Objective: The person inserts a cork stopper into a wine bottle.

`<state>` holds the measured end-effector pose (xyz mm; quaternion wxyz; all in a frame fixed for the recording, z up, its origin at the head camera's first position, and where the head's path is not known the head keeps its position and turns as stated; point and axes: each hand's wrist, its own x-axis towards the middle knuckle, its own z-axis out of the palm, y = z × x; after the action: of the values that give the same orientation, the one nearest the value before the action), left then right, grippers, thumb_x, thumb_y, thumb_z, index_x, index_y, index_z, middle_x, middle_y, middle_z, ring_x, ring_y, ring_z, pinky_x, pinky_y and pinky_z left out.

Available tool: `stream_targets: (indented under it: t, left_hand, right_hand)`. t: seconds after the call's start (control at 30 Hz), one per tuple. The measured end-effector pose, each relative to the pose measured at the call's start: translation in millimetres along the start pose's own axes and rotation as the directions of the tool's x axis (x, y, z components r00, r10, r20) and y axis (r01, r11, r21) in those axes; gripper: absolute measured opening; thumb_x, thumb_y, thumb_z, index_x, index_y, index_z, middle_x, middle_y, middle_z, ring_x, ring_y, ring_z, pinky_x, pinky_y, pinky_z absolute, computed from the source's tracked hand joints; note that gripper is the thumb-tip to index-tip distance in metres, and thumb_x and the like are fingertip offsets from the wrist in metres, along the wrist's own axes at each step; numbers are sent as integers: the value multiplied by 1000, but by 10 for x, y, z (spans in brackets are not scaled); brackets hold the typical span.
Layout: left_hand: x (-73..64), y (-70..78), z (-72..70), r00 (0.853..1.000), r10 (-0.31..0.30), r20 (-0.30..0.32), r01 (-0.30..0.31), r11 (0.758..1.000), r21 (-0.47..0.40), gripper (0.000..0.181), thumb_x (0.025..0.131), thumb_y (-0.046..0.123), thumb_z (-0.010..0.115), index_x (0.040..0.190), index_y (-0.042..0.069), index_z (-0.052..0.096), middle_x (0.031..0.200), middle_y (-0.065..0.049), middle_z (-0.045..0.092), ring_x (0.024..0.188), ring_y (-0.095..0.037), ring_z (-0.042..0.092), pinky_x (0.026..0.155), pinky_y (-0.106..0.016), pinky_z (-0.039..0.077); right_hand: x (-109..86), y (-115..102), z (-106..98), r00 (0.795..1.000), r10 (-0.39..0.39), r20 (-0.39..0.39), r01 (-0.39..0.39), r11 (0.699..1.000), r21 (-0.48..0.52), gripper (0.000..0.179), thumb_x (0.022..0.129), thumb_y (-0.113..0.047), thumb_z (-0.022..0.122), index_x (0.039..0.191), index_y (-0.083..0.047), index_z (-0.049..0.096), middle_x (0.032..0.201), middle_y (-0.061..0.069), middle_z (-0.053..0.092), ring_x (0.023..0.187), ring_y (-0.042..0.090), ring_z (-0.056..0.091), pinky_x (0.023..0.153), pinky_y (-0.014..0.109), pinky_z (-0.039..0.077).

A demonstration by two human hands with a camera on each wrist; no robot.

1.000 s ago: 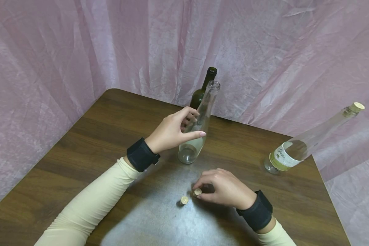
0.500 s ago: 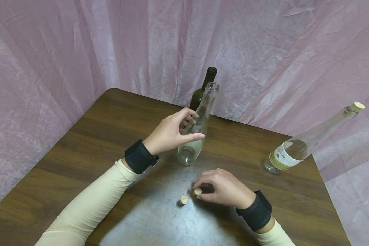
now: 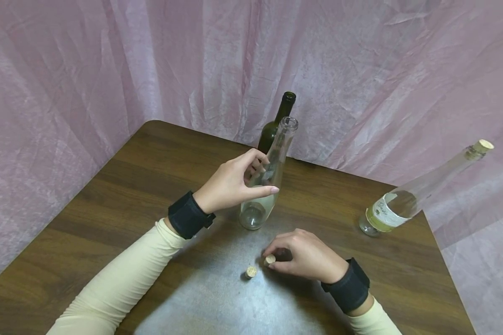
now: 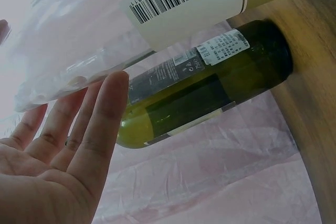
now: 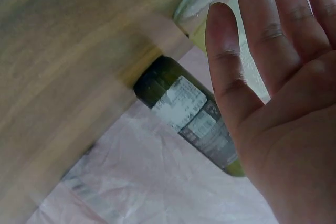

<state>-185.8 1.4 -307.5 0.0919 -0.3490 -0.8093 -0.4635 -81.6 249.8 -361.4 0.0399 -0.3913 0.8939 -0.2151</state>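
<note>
My left hand [image 3: 239, 181] holds a clear glass bottle [image 3: 253, 215] around its body, thumb in front and fingers behind. The bottle stands uncorked, and its white label with a barcode [image 4: 159, 1] fills the top of the left wrist view. Lower down near the table's middle, my right hand [image 3: 308, 256] pinches a small cork [image 3: 270, 260] between thumb and index finger. A second cork [image 3: 251, 272] stands on the table just left of those fingertips. The pinched cork is hidden in the right wrist view, where my right palm [image 5: 294, 114] shows.
An uncorked dark green wine bottle [image 3: 277, 116] stands behind the clear one, near the back edge. At the right, another clear bottle [image 3: 387, 215] with a cork stopper [image 3: 484, 146] stands on the wooden table [image 3: 130, 186]. A pink curtain [image 3: 193, 60] hangs behind.
My left hand has brought the clear bottle slightly toward me and a little to the left. The right hand keeps its pinch on the cork, almost still.
</note>
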Motion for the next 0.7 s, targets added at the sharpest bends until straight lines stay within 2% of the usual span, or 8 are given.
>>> stream_targets:
  t: [0.2, 0.33, 0.47, 0.7]
  left_hand:
    - [-16, -32, 2, 1000, 6, 7, -6, 1000, -20, 62, 85, 61, 79, 130, 23, 59, 109, 2, 66, 92, -11, 62, 78, -31, 52]
    - [-17, -31, 7, 1000, 4, 12, -4, 999, -34, 63, 85, 60, 79, 131, 21, 59, 112, 0, 66, 94, -13, 63, 79, -34, 53]
    - [-26, -24, 1, 1000, 4, 18, -3, 999, -52, 65, 85, 60, 79, 132, 19, 60, 113, -3, 67, 97, -17, 65, 80, -36, 54]
    - [-50, -21, -1, 1000, 1, 29, 1, 997, -74, 66, 85, 61, 79, 132, 18, 59, 112, 4, 64, 98, -18, 65, 82, -43, 56]
  right_hand:
    - [-8, -15, -126, 997, 3, -80, -5, 1000, -21, 17, 93, -30, 81, 107, -22, 82, 99, -24, 68, 83, 2, 66, 78, 32, 52]
    - [-20, -26, -232, 993, 24, -118, -27, 999, -19, 19, 95, -33, 78, 109, -22, 82, 98, -24, 67, 87, 2, 67, 80, 35, 53]
    - [-15, -40, -305, 986, 9, -165, -15, 999, -35, 18, 96, -35, 77, 110, -25, 81, 99, -25, 67, 89, 0, 66, 80, 34, 53]
    - [52, -71, -433, 966, -45, -254, 26, 997, -76, 16, 94, -30, 79, 109, -24, 81, 98, -26, 69, 87, -1, 66, 76, 31, 52]
